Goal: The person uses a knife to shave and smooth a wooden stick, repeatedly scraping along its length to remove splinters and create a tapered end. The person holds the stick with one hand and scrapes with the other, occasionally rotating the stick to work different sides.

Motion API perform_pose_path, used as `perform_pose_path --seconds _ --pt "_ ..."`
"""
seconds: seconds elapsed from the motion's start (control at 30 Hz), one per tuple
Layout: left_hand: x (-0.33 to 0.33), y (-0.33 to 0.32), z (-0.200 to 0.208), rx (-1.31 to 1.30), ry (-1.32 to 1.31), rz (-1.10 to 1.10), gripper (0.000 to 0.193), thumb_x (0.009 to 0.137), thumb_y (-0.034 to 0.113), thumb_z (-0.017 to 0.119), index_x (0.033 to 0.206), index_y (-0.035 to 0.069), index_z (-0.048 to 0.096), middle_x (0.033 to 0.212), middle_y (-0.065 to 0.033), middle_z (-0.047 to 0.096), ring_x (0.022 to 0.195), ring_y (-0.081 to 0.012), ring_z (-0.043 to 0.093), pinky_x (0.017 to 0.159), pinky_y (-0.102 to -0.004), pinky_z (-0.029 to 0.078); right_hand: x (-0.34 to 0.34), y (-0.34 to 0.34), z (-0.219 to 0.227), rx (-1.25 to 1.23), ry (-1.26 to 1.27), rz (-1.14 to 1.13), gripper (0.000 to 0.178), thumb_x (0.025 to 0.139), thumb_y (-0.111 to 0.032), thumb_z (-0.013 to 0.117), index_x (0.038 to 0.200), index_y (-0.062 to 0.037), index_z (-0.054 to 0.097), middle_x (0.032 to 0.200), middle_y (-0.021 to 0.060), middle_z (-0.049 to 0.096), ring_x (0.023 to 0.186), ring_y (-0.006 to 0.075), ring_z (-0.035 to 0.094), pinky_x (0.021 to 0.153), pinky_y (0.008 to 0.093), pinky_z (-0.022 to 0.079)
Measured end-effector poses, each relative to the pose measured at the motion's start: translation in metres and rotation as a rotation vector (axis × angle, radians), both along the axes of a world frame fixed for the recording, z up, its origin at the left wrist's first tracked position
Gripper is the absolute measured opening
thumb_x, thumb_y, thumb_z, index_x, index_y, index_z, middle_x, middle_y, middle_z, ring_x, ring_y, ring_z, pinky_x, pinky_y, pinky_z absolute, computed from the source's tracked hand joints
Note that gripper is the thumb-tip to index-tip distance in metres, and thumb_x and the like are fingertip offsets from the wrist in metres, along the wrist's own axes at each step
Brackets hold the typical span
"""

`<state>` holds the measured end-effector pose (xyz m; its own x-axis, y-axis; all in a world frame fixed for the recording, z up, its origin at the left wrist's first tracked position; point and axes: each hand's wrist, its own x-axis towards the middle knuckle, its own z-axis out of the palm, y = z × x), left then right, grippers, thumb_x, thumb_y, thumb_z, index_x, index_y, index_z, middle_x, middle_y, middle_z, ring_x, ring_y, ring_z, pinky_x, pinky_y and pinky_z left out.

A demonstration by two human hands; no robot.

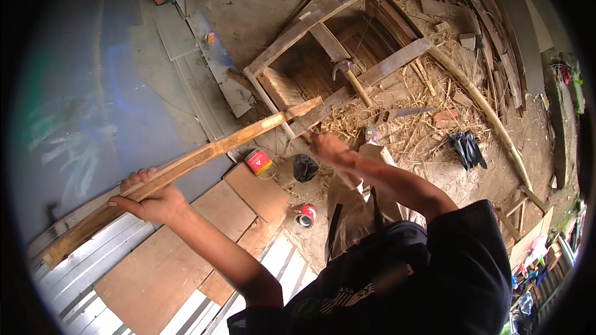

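My left hand (pixel 152 197) is wrapped round a long, rough wooden pole (pixel 217 147), palm underneath and fingers over its far side. The pole slants from the lower left up to a wooden frame (pixel 310 25), and its pale, freshly cut end lies across the frame's near corner. My right hand (pixel 329 151) is closed beside that end, smeared by motion. It grips a thin, dark, blade-like tool (pixel 302 129) that reaches toward the pole; its exact kind is hard to make out. A claw hammer (pixel 356 82) with a wooden handle rests on the frame's near rail.
Wood shavings and a handsaw (pixel 403 113) lie on the ground right of the frame. A red-yellow can (pixel 259 161), an open red tin (pixel 305 216) and black plastic bags (pixel 467 150) stand nearby. Plywood sheets (pixel 180 254) lie at lower left. A long bamboo pole (pixel 484 108) runs along the right.
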<state>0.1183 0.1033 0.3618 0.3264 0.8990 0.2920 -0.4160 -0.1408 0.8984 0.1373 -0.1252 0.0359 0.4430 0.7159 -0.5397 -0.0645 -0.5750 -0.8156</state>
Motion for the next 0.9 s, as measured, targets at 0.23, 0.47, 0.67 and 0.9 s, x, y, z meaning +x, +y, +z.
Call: perform_pose_path --seconds 0.23,0.47,0.67,0.9 --pt "0.001 -0.012 0.001 0.085 0.012 -0.25 0.056 0.102 0.054 0.026 0.059 0.018 0.031 0.046 0.0039 0.024 0.042 -0.0081 0.018 0.045 -0.0218 0.018 -0.021 0.033 0.034 0.043 -1.054 -0.07 0.02 0.093 -0.013 0.043 0.1 0.0036 0.051 0.061 0.0086 0.057 0.041 0.0192 0.051 0.033 0.0359 0.041" --pt "0.008 -0.012 -0.001 0.099 -0.018 -0.203 0.056 0.102 0.053 0.026 0.058 0.018 0.029 0.044 0.0034 0.023 0.041 -0.0084 0.018 0.044 -0.0216 0.018 0.018 -0.033 -0.101 -0.308 -0.401 0.167 0.024 0.091 -0.012 0.047 0.109 0.0024 0.056 0.086 0.0178 0.064 0.077 0.0279 0.064 0.058 0.0405 0.052" --pt "0.013 -0.006 0.001 0.121 -0.017 -0.36 0.057 0.1 0.055 0.027 0.058 0.018 0.03 0.045 0.0026 0.024 0.039 -0.0085 0.02 0.043 -0.0218 0.019 0.019 -0.027 -0.136 -0.332 -0.315 0.008 0.03 0.09 -0.013 0.049 0.111 0.0031 0.061 0.1 0.0216 0.068 0.09 0.0338 0.069 0.072 0.043 0.058" --pt "0.013 -0.008 -0.001 0.129 0.003 -0.103 0.059 0.097 0.063 0.025 0.064 0.015 0.035 0.051 0.0004 0.027 0.045 -0.0109 0.025 0.047 -0.0253 0.023 0.026 -0.008 -0.105 -0.368 -0.46 0.221 0.026 0.088 -0.015 0.053 0.099 0.0065 0.062 0.083 0.02 0.067 0.072 0.028 0.069 0.053 0.0371 0.056"
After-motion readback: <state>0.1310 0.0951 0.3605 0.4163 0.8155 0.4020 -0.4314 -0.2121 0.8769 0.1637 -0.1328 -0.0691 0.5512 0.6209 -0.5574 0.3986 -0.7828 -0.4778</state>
